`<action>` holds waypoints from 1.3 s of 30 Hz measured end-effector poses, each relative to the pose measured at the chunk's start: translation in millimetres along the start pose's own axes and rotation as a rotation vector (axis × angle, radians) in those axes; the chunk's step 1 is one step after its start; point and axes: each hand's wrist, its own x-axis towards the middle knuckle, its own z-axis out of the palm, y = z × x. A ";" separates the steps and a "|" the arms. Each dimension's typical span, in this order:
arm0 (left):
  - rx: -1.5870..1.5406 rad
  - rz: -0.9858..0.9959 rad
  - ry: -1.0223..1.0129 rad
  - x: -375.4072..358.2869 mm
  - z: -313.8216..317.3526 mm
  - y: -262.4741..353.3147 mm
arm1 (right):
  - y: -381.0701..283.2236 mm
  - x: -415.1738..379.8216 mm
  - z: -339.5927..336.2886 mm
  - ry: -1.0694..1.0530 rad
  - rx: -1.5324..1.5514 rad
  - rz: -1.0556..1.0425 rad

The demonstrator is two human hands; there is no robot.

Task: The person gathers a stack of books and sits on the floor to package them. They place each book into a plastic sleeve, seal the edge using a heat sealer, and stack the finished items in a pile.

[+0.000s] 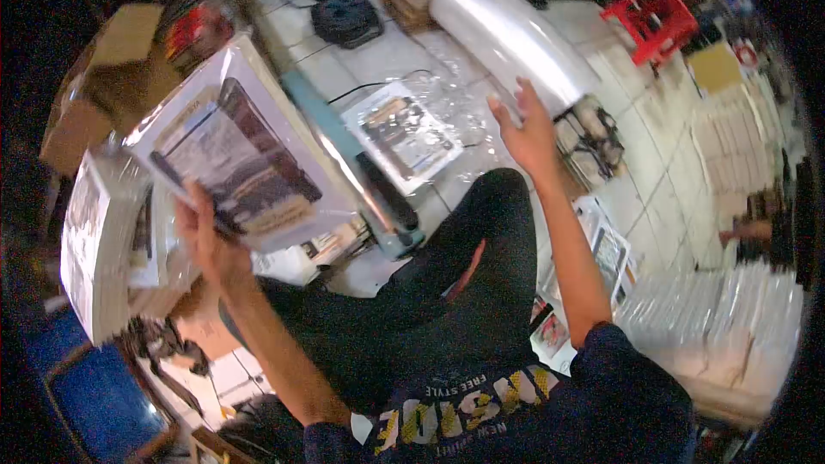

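Note:
My left hand (210, 236) has its fingers on the lower left edge of a book (249, 155) wrapped in clear plastic, with a grey printed cover. The book is tilted up over a long blue-green sealer (400, 243), hiding part of it. My right hand (528, 133) is held up empty, fingers apart, near the lower end of a large roll of clear plastic film (516, 43). Between the hands, another printed book or sheet (404, 136) lies on the tiled floor, with loose crumpled plastic (464, 107) beside it.
Stacks of wrapped books stand at left (99, 249) and at lower right (713, 318). More piles (730, 146) line the right side. A red plastic stool (653, 26), cardboard boxes (120, 86) and a blue chair (107, 395) surround me. Another person's hand (748, 232) shows at the far right.

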 end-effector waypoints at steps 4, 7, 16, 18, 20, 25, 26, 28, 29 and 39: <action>0.608 0.176 -0.273 -27.6 87.6 66.4 | -60.6 -26.3 -100.8 0.218 0.298 -0.361; 0.557 0.209 -0.685 -66.2 174.0 92.7 | -92.7 -42.0 -164.3 0.193 0.161 -0.818; 0.692 0.701 -0.922 -116.1 257.5 88.1 | -39.3 -73.3 -225.8 -0.353 -0.231 -0.532; 1.032 1.040 -0.852 -96.8 244.3 103.4 | 18.6 -95.1 -223.7 -0.203 0.091 -0.216; 0.630 0.443 -0.627 -90.7 220.8 82.0 | 60.4 -121.7 -231.0 -0.078 0.431 0.284; 0.763 0.089 -0.666 -77.9 157.9 50.0 | 132.0 -207.2 -231.9 0.357 0.851 0.900; 0.785 0.087 -0.641 -76.0 151.8 48.5 | 137.8 -220.5 -232.8 0.374 0.912 0.925; 0.831 0.139 -0.563 -67.1 136.4 51.2 | 165.5 -250.2 -229.8 0.366 0.852 0.922; 0.919 0.259 -0.607 -53.9 118.9 57.3 | 182.2 -261.7 -225.0 0.340 0.804 0.906; 1.680 0.865 -0.287 96.3 -59.7 204.4 | 257.4 -296.9 -207.9 0.244 0.135 0.820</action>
